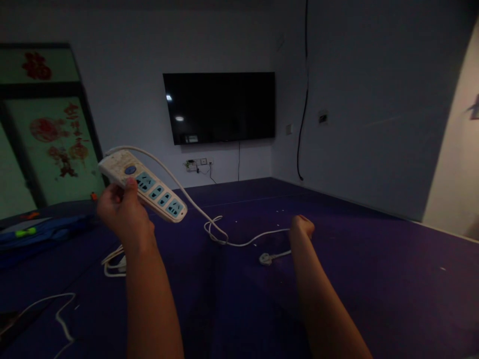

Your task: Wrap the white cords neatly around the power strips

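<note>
Gripping a long, white plastic, blue-socketed power strip [149, 188] at nine o'clock, the left hand [125, 205] pinches its edge; the right hand [302, 227], four o'clock, seems curled around its thin white cord [239, 245], fingertips hidden. Work looks partway: the cord spans both hands, but a loose loop [223, 242] remains at seven, and the rounded white plug [265, 259] sits unplugged at five.

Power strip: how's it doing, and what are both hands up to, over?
Left hand gripping power strip. Right hand closed around white cord, plug showing alongside. Loose cord loop between hands, possible snag.
</note>
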Tool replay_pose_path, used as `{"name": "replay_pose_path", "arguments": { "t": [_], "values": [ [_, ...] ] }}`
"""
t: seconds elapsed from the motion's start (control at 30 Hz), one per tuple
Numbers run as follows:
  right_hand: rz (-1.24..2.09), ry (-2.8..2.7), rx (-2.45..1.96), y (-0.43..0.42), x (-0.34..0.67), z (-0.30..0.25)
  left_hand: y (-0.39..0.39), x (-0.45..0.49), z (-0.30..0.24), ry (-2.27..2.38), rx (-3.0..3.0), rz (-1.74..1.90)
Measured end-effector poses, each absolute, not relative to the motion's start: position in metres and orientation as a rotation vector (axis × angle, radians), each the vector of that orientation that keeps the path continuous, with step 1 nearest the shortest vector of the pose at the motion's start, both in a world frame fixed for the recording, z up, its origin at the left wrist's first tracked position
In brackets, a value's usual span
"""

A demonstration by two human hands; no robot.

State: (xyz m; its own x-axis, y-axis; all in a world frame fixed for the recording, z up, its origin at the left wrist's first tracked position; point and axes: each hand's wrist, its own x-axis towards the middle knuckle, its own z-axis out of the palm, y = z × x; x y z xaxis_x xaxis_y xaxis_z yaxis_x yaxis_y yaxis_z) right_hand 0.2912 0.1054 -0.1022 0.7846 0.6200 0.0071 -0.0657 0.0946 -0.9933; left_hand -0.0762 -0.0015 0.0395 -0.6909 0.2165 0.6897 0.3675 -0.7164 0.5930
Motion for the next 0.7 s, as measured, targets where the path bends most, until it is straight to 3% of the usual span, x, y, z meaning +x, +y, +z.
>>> {"name": "replay_pose_path", "arguments": {
  "t": [0.4,0.7],
  "values": [
    [0.586,-0.892,-1.215,0.091,0.238,-0.04,-0.013,-0.055,0.049,-0.91,-1.136,-2.989],
    [0.857,-1.505,-0.9,0.049,0.152,0.001,-0.01,-0.045,0.039,-1.243,-1.815,-2.829]
  ]
}}
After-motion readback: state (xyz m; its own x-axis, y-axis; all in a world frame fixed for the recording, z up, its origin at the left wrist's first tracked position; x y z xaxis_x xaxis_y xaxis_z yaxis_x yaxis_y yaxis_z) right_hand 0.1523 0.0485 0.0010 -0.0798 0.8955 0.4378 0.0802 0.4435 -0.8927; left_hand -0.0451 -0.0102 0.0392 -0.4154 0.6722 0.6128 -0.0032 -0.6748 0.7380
